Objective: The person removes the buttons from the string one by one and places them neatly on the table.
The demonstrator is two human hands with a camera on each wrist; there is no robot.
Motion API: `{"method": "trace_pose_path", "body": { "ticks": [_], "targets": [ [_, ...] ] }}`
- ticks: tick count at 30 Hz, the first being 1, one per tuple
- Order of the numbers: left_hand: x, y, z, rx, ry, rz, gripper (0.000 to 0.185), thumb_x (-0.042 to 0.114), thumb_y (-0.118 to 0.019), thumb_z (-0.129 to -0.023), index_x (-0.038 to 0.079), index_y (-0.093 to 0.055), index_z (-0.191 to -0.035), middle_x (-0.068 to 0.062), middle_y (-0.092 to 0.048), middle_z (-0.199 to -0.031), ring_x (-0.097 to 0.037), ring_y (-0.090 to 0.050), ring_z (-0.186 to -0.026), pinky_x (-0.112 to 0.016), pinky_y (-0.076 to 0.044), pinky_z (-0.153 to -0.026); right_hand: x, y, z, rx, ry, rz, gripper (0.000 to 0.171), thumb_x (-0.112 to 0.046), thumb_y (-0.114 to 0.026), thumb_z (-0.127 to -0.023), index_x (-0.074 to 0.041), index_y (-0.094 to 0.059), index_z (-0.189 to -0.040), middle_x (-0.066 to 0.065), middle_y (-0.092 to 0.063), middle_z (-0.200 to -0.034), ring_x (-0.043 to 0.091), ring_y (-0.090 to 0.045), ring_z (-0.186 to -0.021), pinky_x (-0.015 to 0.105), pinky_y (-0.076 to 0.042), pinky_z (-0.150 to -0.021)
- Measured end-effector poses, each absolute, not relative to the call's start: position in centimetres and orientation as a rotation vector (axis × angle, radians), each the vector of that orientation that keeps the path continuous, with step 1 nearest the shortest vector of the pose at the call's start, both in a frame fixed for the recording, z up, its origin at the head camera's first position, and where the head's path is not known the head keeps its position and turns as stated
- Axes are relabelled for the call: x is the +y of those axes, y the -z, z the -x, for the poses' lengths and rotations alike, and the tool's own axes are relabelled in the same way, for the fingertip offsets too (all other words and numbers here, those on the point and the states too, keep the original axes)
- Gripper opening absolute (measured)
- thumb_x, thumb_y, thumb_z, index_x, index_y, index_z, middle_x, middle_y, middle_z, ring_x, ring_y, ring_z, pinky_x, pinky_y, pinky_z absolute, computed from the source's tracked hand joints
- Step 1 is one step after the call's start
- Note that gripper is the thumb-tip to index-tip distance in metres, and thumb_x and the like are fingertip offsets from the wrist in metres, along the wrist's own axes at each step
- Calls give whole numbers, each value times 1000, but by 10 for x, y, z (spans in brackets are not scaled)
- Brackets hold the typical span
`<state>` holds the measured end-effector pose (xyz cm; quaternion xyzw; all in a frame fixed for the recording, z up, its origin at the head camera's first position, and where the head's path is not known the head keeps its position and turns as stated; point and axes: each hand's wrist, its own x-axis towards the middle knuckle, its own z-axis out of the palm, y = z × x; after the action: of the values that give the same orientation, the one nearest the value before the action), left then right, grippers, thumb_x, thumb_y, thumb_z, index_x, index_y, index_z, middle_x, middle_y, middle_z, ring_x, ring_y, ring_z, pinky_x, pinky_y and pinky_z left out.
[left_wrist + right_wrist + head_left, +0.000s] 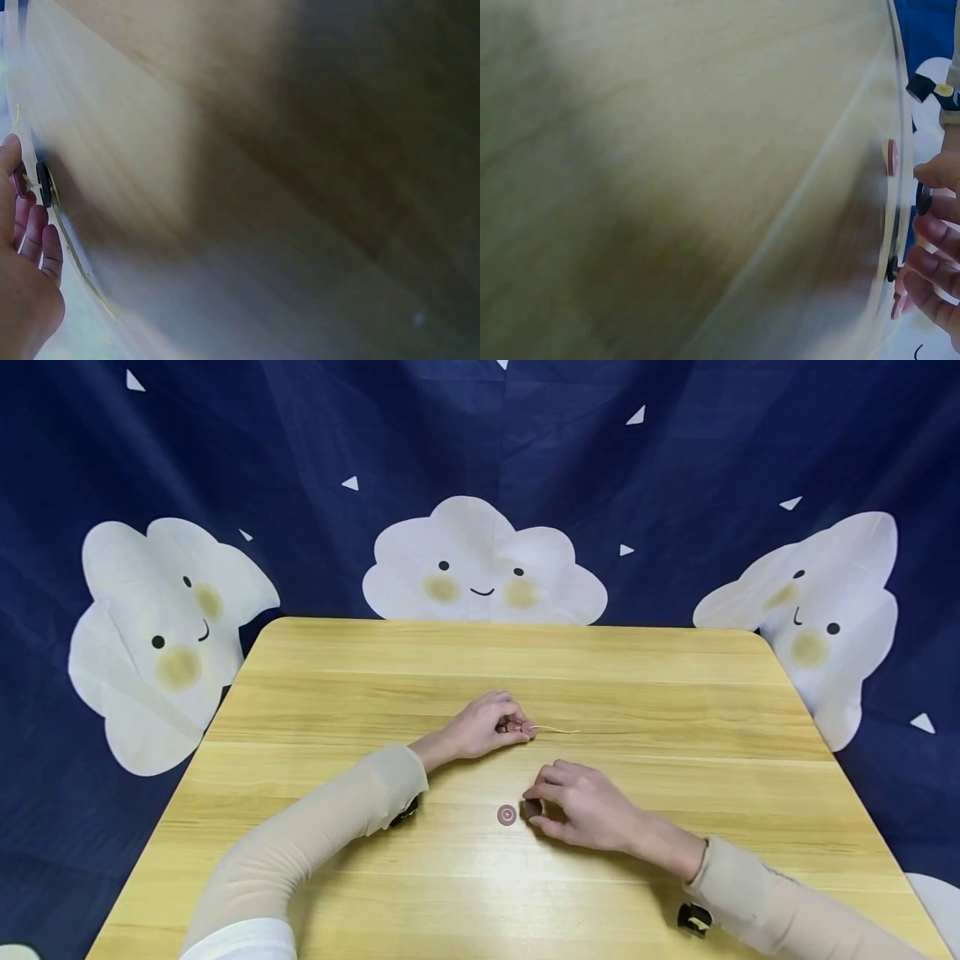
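My left hand [483, 727] pinches a reddish-brown button-like disc [527, 727] above the middle of the table. A yellow string [557, 729] runs out from it to the right. In the left wrist view, a dark disc [43, 184] sits on this string beside the reddish one [20, 180]. My right hand [588, 806], nearer the front, holds another round disc [533, 807] between thumb and fingers; its face looks dark in the right wrist view [924, 198]. Just left of that hand, a reddish-brown disc [507, 815] with a pale ring and centre mark lies flat.
The light wooden table [420, 652] has rounded far corners. Behind it hangs a dark blue curtain [315, 427] printed with white clouds. Dark wrist devices [695, 919] show below both sleeves.
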<state>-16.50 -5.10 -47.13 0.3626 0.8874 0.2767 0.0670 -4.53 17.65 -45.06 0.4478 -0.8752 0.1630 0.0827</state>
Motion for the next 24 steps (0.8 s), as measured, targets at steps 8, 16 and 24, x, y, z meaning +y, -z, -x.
{"method": "trace_pose_path", "body": {
  "ticks": [8, 16, 24],
  "targets": [
    [-51, 471, 164, 2682, -827, -1101, 25, 38, -76, -97, 19, -75, -113, 3, -67, -106, -13, -58, -99, -32, -51, -93, 170, 459, 43, -2650, -491, -1363, 28, -34, -85, -87, -17, -79, -109, -8, -71, -98, 3, -55, -83, 15, -50, -71],
    [-52, 473, 164, 2684, -833, -1110, 24, 38, -76, -97, 20, -76, -113, 3, -67, -104, -11, -57, -95, -28, -49, -88, 167, 462, 42, -2684, -475, -1359, 27, -33, -84, -87, -17, -80, -108, -7, -73, -100, 4, -59, -86, 16, -51, -73],
    [-53, 473, 164, 2690, -837, -1107, 24, 37, -77, -97, 19, -75, -113, 3, -66, -104, -12, -58, -95, -29, -51, -89, 166, 463, 43, -2680, -477, -1352, 28, -34, -85, -86, -17, -80, -107, -7, -72, -99, 4, -58, -84, 17, -51, -71]
  ]
}}
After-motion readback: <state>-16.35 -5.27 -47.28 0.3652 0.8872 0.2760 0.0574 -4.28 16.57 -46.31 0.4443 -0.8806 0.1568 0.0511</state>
